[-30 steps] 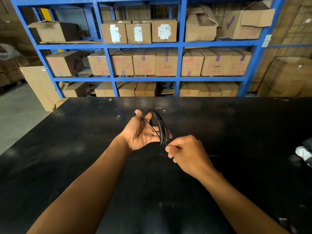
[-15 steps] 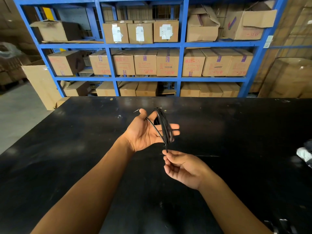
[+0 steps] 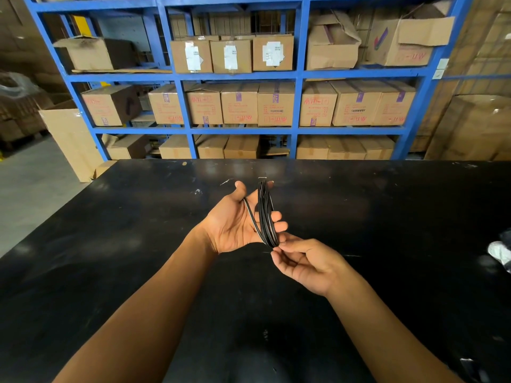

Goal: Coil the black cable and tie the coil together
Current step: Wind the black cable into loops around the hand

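The black cable (image 3: 265, 214) is wound in several loops around the fingers of my left hand (image 3: 235, 225), which is held palm up above the black table with fingers spread. One strand crosses the palm with a pale sheen. My right hand (image 3: 305, 265) sits just below and to the right, palm up. Its thumb and forefinger pinch the cable at the bottom of the coil. The free end of the cable is hard to tell apart from the dark table.
The black table (image 3: 138, 272) fills the lower view. A crumpled white and black item (image 3: 502, 252) lies at its right edge. Beyond the far edge stands a blue shelf rack (image 3: 300, 76) full of cardboard boxes. Grey floor is to the left.
My right hand turned from knuckles up to palm up, dropped slightly, then rose back to the bottom of the coil. My left hand's fingers spread and the coil stands more upright.
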Demonstrator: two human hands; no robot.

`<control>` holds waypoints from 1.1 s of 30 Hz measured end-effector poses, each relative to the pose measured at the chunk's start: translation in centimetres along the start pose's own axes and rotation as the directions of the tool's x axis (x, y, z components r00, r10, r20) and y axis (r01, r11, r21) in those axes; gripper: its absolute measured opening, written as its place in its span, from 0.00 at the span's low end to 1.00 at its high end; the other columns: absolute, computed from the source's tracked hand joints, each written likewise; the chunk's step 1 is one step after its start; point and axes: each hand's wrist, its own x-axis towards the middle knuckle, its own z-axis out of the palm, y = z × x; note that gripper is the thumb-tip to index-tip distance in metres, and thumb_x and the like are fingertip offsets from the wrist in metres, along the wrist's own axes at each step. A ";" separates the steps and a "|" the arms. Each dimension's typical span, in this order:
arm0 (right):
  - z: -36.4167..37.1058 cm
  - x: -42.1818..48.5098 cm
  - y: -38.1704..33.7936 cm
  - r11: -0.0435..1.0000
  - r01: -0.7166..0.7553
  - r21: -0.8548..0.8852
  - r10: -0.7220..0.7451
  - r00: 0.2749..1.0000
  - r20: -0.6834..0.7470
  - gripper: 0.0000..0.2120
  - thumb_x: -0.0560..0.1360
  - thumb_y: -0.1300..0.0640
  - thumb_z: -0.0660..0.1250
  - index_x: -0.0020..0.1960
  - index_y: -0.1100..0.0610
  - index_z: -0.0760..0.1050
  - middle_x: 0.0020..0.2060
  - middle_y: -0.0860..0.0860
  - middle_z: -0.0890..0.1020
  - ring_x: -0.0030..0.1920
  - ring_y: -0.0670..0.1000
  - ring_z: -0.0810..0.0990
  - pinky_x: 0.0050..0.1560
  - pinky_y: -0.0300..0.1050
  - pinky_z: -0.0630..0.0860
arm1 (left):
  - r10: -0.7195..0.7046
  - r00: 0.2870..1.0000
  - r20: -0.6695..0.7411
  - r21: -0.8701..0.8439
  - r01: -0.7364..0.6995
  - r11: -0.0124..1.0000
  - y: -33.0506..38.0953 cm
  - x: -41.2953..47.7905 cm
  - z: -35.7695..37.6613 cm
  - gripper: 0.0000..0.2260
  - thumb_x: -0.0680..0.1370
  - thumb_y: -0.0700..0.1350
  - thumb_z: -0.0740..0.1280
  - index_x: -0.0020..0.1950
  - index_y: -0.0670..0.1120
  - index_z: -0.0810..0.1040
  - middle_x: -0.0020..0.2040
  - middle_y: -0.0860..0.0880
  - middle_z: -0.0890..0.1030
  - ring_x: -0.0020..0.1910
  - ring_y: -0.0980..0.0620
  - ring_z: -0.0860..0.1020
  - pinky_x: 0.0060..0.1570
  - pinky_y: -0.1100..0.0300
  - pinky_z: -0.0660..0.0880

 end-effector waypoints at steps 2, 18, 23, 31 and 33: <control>0.1 -0.2 -0.1 1.000 0.005 -0.015 -0.005 1.000 -0.013 0.09 0.76 0.74 0.63 0.47 0.66 0.80 0.42 0.59 0.83 0.46 0.54 0.80 0.51 0.50 0.79 | -0.018 1.000 0.026 -0.009 0.019 1.000 0.0 0.0 -0.2 0.30 0.79 0.66 0.48 0.78 0.54 0.60 0.51 0.31 0.83 0.55 0.31 0.81 0.61 0.33 0.71; -0.7 -0.2 -1.6 0.967 0.060 -0.249 -0.055 0.998 0.027 0.07 0.76 0.63 0.69 0.52 0.64 0.82 0.37 0.56 0.86 0.41 0.51 0.83 0.48 0.49 0.80 | -0.089 0.993 0.071 0.123 0.080 0.989 -0.1 0.5 0.3 0.31 0.78 0.67 0.48 0.80 0.57 0.56 0.44 0.36 0.82 0.50 0.36 0.83 0.57 0.37 0.76; -1.2 0.1 -1.8 0.960 0.073 -0.269 -0.051 0.995 0.086 0.08 0.77 0.65 0.66 0.54 0.64 0.82 0.38 0.55 0.85 0.37 0.48 0.83 0.50 0.47 0.79 | -0.104 0.991 0.079 0.136 0.093 0.986 0.1 0.5 0.6 0.31 0.78 0.67 0.49 0.79 0.57 0.57 0.43 0.36 0.82 0.48 0.37 0.83 0.55 0.38 0.78; -1.3 0.7 -1.7 0.964 0.111 -0.243 -0.103 0.994 0.048 0.13 0.75 0.66 0.69 0.59 0.66 0.80 0.51 0.61 0.82 0.50 0.54 0.80 0.42 0.45 0.80 | -0.121 0.989 0.082 0.140 0.109 0.984 0.3 0.6 0.7 0.30 0.79 0.67 0.50 0.78 0.57 0.61 0.34 0.43 0.78 0.38 0.43 0.80 0.59 0.38 0.73; -1.3 0.7 -1.7 0.969 0.105 -0.226 -0.096 0.994 0.052 0.13 0.75 0.66 0.69 0.58 0.66 0.80 0.52 0.61 0.82 0.51 0.54 0.80 0.41 0.45 0.80 | -0.128 0.986 0.110 0.108 0.116 0.987 0.3 0.6 0.8 0.29 0.78 0.66 0.51 0.78 0.57 0.62 0.33 0.43 0.77 0.37 0.43 0.80 0.59 0.38 0.75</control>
